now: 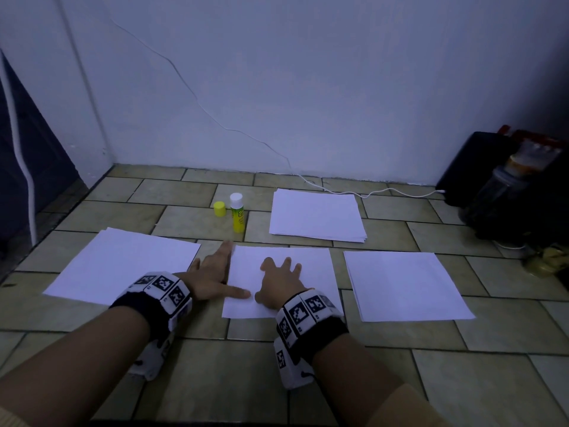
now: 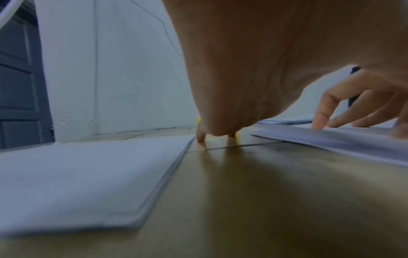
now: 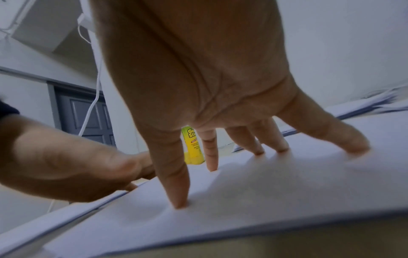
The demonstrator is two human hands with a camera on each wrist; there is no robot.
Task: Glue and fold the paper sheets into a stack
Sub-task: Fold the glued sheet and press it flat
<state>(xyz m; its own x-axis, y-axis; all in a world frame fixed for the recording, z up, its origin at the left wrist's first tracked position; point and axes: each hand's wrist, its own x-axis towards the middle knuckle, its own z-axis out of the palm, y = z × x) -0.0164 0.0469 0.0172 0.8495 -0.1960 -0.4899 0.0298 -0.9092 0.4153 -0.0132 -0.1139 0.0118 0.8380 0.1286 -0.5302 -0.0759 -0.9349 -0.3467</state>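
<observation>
The middle sheet on the tiled floor is pressed by the spread, straight fingertips of the right hand. Its left edge is touched by the flat, released left hand. Farther off, an uncapped glue stick is stood beside its yellow cap.
</observation>
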